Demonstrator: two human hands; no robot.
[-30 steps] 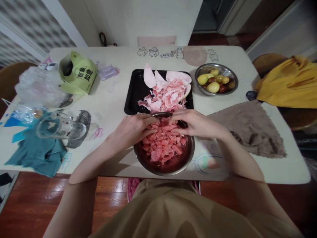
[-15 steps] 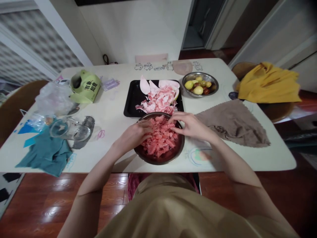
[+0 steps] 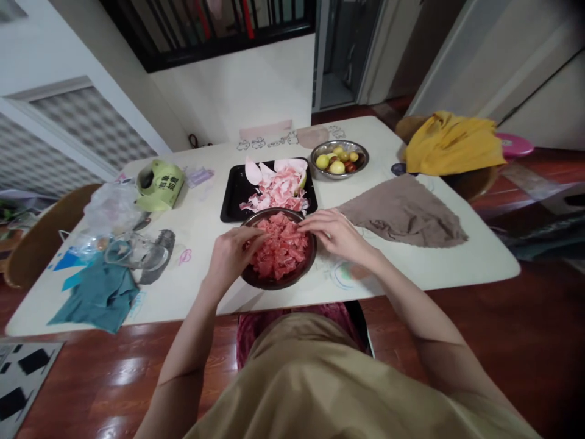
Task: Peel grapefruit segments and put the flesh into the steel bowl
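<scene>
A dark metal bowl [image 3: 280, 284] at the near edge of the table is full of torn red pomelo flesh [image 3: 280, 250]. My left hand [image 3: 231, 251] is at the bowl's left rim, its fingertips pinched over the flesh; whatever is between them is too small to make out. From the right, my right hand [image 3: 333, 230] reaches over the rim, thumb and fingers drawn together at the flesh, with their grip partly hidden. Just behind the bowl, a black tray [image 3: 234, 195] carries pale pink pomelo peel and membrane scraps [image 3: 276, 189].
A steel bowl [image 3: 340, 175] of small fruit stands back right, near a brown cloth [image 3: 404, 210]. Yellow fabric [image 3: 452, 145] drapes a chair. On the left are a green carton [image 3: 162, 186], a plastic bag [image 3: 114, 207], a clear glass jug [image 3: 137, 253] and a teal cloth [image 3: 98, 292].
My view has shifted, so the table sits differently in it. My left hand has drawn back from over the flesh to the left rim; my right hand stays at the right rim.
</scene>
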